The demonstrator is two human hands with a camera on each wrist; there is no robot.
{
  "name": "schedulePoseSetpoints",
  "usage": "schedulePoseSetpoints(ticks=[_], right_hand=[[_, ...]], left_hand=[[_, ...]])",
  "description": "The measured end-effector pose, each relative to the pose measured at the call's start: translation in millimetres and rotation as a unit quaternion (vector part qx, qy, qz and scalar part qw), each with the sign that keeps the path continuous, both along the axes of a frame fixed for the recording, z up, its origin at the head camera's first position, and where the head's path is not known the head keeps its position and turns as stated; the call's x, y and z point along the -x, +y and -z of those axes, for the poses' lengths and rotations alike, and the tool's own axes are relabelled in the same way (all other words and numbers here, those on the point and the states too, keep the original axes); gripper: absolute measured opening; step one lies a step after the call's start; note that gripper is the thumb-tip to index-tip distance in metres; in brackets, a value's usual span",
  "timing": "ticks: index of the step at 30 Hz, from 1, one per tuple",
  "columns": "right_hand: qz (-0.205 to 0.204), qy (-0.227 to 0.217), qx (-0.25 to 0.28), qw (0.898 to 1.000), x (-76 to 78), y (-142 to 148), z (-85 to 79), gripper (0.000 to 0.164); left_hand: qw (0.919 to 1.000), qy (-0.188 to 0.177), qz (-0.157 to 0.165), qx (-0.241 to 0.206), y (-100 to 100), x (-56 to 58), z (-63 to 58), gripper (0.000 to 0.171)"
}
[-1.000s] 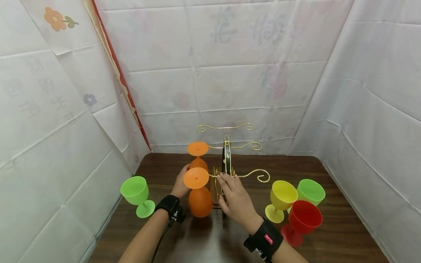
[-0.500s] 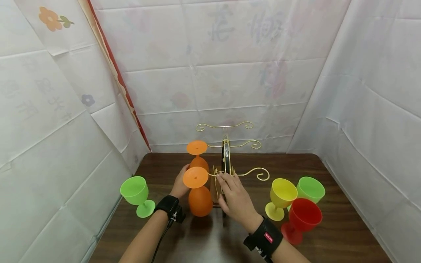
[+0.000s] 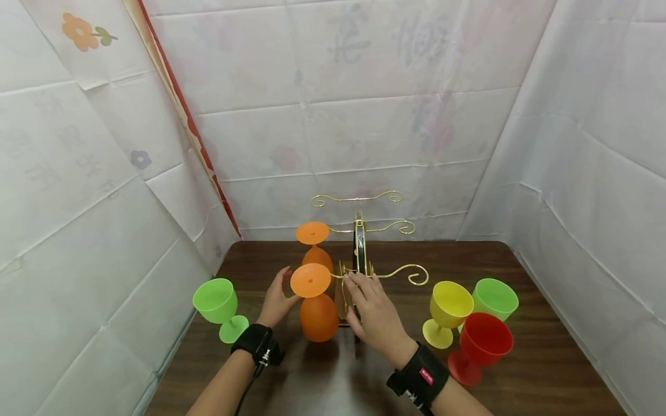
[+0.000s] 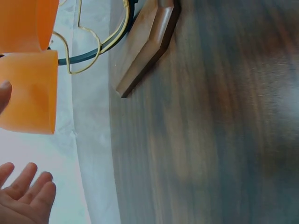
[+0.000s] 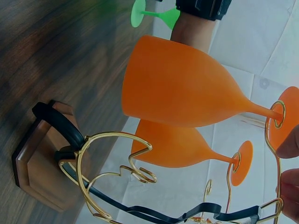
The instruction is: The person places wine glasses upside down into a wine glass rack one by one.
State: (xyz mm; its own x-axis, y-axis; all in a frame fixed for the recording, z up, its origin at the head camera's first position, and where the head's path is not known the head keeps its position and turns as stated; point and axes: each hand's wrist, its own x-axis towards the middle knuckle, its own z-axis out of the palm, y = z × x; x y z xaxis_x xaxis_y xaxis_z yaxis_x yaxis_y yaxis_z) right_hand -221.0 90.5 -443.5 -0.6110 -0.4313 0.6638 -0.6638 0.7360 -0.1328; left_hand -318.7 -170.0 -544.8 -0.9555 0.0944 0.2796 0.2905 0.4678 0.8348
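Note:
Two orange goblets hang upside down by their feet from the left arms of a gold wire stemware rack [image 3: 359, 248]. The front goblet [image 3: 319, 318] partly covers the rear goblet [image 3: 316, 258] in the head view. Just left of them is my left hand [image 3: 276, 303], its fingers spread and holding nothing. In the left wrist view those fingers [image 4: 35, 189] stand apart from an orange bowl [image 4: 30, 91]. My right hand [image 3: 377, 318] lies over the rack's front, holding its gold wire; the fingertips [image 5: 290, 179] show at the wire in the right wrist view.
A green goblet [image 3: 215, 303] stands upright at the left. To the right are upright yellow [image 3: 451, 303], green [image 3: 496, 297] and red [image 3: 486, 338] goblets. The rack's wooden base [image 5: 51, 163] rests on the dark wooden table [image 3: 291, 381]. White sheets [image 3: 333, 138] enclose the back and sides.
My left hand has come away from the rear orange goblet, moving a little left and towards me, its fingers spreading. Both orange goblets still hang in place. My right hand stays on the rack.

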Motion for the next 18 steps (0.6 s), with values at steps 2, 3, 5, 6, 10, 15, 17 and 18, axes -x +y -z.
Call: schedulePoseSetpoints(ticks=[2,3,5,6,10,15,17,18], right_hand=[[0.001,0.0,0.002,1.0,-0.2,0.2,0.1,0.053],[0.002,0.0,0.001,1.0,-0.3,0.3,0.4,0.054],[0.004,0.002,-0.001,1.0,-0.1,0.1,1.2,0.054],[0.005,0.003,-0.002,1.0,0.0,0.0,1.7,0.054],[0.002,0.008,-0.001,1.0,-0.1,-0.3,2.5,0.053],[-0.001,0.014,0.006,1.0,0.5,0.3,3.1,0.053],[0.0,0.015,0.006,1.0,1.0,0.8,3.0,0.053],[0.0,0.016,0.006,1.0,1.3,1.0,2.8,0.053]], left_hand=[[1.0,-0.005,-0.004,0.002,-1.8,-5.5,0.9,0.078],[0.9999,-0.009,-0.006,0.001,-2.7,-8.9,1.2,0.078],[0.9997,-0.02,-0.013,-0.001,-4.5,-15.2,1.4,0.078],[0.9994,-0.028,-0.018,-0.004,-5.3,-19.3,0.4,0.078],[0.9982,-0.045,-0.037,-0.017,-7.4,-34.1,-3.9,0.076],[0.9975,-0.053,-0.045,-0.017,-7.9,-50.2,-10.4,0.076],[0.9971,-0.057,-0.047,-0.014,-7.2,-56.5,-13.3,0.078],[0.9971,-0.058,-0.047,-0.014,-6.7,-59.7,-14.7,0.078]])
